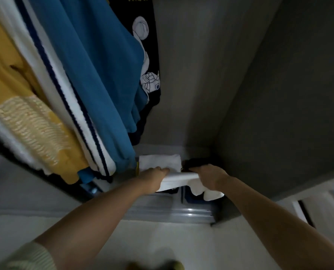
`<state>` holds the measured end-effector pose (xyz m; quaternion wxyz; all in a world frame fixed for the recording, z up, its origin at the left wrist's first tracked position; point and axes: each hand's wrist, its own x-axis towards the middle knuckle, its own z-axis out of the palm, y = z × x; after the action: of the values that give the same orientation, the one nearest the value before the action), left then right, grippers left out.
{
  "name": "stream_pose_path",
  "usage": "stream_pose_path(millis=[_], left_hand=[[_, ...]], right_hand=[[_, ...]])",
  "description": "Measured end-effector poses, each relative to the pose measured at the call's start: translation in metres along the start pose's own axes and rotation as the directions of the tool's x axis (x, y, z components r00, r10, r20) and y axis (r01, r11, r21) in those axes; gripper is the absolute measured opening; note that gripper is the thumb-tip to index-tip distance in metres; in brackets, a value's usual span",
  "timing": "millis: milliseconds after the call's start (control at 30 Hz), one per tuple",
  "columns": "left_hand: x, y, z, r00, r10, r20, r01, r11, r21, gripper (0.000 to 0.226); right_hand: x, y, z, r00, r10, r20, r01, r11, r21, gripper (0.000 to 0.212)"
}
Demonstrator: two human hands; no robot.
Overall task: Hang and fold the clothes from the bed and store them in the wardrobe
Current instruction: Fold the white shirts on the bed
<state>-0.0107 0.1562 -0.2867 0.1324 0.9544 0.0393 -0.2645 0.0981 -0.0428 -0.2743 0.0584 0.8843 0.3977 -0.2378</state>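
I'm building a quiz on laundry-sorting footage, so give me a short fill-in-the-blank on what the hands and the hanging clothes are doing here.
1. Both hands, left hand and right hand, hold a folded ____ garment low in the wardrobe.
2. The blue garment hangs between a white navy-striped garment and a ____ printed one.
3. The leftmost hanging garment is ____.

Missing words: white; black; yellow

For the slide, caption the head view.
Both hands, left hand and right hand, lower a folded white garment beneath hanging clothes.
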Motion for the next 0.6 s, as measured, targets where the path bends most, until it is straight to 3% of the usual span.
stream_pose_path(millis=[200, 300, 433, 500, 600], left_hand=[[0.109, -0.053, 0.044, 0.995, -0.013, -0.096, 0.014, 1.000, 0.003, 0.066], [0.161, -0.085, 0.050, 0.968, -0.058, -0.243, 0.077, 0.995, 0.067, 0.064], [0.216, -0.134, 0.074, 0.876, -0.049, -0.479, 0.198, 0.944, 0.264, 0.075], [0.239, -0.162, 0.106, 0.865, -0.054, -0.500, 0.231, 0.926, 0.300, 0.083], [0.276, -0.199, 0.166, 0.914, -0.028, -0.405, 0.175, 0.928, 0.329, 0.083]], right_hand=[[0.112, 0.030, 0.046, 1.000, 0.006, -0.001, -0.006, 0.999, 0.038, 0.052], [0.170, 0.037, 0.059, 0.994, 0.016, -0.106, -0.014, 1.000, 0.018, 0.053], [0.242, 0.034, 0.093, 0.947, -0.001, -0.320, -0.005, 1.000, -0.019, 0.062], [0.274, 0.025, 0.130, 0.936, -0.018, -0.353, 0.002, 0.999, -0.045, 0.069], [0.313, 0.016, 0.202, 0.956, -0.040, -0.289, 0.018, 0.997, -0.078, 0.071]])
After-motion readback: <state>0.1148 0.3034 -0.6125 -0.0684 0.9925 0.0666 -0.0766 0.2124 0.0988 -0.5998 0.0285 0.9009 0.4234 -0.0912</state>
